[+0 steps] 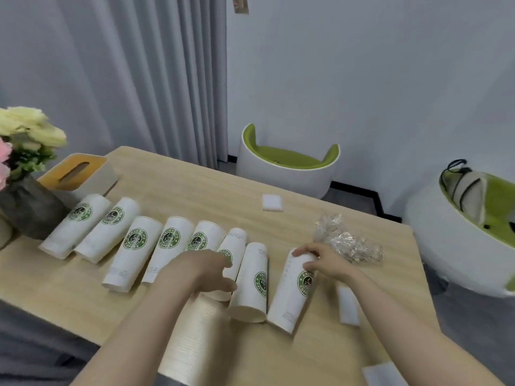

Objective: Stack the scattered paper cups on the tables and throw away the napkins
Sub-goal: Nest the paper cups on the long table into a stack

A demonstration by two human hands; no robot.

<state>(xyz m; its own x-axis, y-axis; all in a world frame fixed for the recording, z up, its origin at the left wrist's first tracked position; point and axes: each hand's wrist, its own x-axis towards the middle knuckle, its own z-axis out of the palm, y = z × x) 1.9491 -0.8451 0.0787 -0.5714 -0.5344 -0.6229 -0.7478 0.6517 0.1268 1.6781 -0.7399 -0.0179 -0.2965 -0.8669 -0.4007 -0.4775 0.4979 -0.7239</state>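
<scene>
Several white paper cups with green logos lie on their sides in a row across the wooden table (195,190). A tall stack of nested cups (192,338) lies under my left forearm, running toward the front edge. My left hand (209,271) rests with loosely bent fingers on one cup (230,254) in the middle of the row. My right hand (320,260) grips the base end of the rightmost cup (295,291). White napkins lie at the far side (272,202), beside my right arm (348,305) and at the front right edge (381,374).
A crumpled clear plastic wrapper (345,240) lies just beyond my right hand. At the left stand a tissue box (80,176) and a vase of flowers (25,207). Two white-and-green chairs (287,168) (468,235) stand past the table.
</scene>
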